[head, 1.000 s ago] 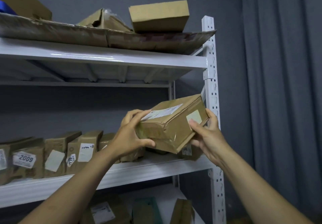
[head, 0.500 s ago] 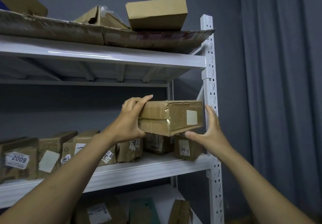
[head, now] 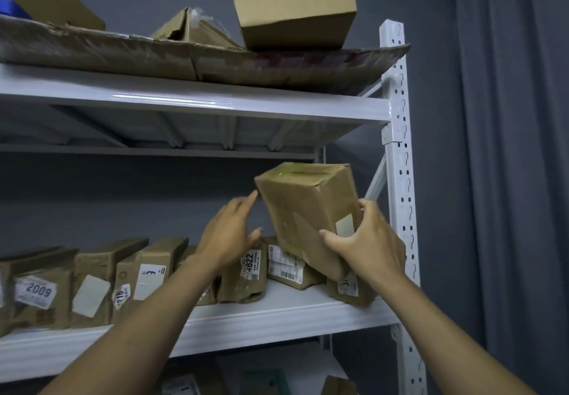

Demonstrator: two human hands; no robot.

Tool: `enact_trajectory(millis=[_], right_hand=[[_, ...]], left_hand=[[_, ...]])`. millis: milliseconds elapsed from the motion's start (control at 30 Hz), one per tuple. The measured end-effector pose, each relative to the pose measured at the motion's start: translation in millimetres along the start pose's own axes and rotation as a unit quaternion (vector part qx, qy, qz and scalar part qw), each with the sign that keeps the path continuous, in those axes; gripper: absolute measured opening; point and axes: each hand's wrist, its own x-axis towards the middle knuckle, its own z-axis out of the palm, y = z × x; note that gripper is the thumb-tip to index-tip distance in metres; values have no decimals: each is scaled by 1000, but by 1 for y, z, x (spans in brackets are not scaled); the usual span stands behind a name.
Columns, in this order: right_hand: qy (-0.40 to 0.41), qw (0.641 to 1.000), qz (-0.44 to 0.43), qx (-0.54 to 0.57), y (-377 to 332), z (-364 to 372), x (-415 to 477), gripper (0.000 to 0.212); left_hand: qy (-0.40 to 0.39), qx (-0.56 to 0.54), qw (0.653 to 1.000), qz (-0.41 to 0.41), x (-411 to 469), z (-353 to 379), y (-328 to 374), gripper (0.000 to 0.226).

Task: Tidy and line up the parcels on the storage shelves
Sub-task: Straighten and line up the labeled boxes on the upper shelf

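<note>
A taped brown parcel with a small blank label is held up on end, tilted, above the right end of the middle shelf. My right hand grips its lower right corner, thumb across the front. My left hand is beside its left edge with fingers spread, fingertips just touching the top left corner. Below it a row of labelled parcels stands on the shelf: one marked 4022, one lying flat, and one at the far right partly hidden by my right hand.
More parcels line the shelf to the left, one marked 2009. The top shelf carries flattened cardboard and a plain box. A white upright post and a grey curtain bound the right side.
The parcel has turned from lying level to standing on end, tilted. My left hand has let go of its left end and opened; my right hand has shifted to the lower right corner.
</note>
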Motion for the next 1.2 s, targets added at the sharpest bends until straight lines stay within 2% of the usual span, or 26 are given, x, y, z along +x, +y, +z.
enact_trajectory(millis=[67, 167, 267, 400, 500, 633, 767, 900, 1000, 1200], right_hand=[[9, 996, 60, 71, 0, 9, 2, 75], [16, 980, 120, 160, -1, 23, 9, 73], [4, 974, 135, 183, -3, 38, 13, 66], [-13, 942, 203, 267, -4, 66, 16, 74], [-22, 938, 220, 266, -3, 81, 14, 76], [12, 971, 155, 180, -6, 83, 7, 76], [40, 995, 43, 82, -6, 81, 4, 102], [-29, 999, -33, -2, -6, 91, 1, 117], [-65, 997, -46, -2, -8, 98, -4, 121], [-148, 981, -128, -2, 0, 111, -8, 126]], left_hand=[[-81, 48, 995, -39, -2, 13, -6, 82], [-161, 92, 982, -35, -7, 27, -13, 84], [-162, 80, 983, -17, -8, 32, -18, 71], [-159, 50, 986, -25, -7, 31, -21, 61], [-162, -12, 986, -50, -6, 29, -24, 46], [-151, -61, 983, -79, -5, 25, -27, 34], [-149, -38, 984, -89, -1, 18, -31, 20], [-170, -13, 982, -75, 3, 12, -33, 21], [-184, 1, 982, -54, 4, 12, -30, 16], [-183, -5, 982, -34, -3, 16, -29, 17]])
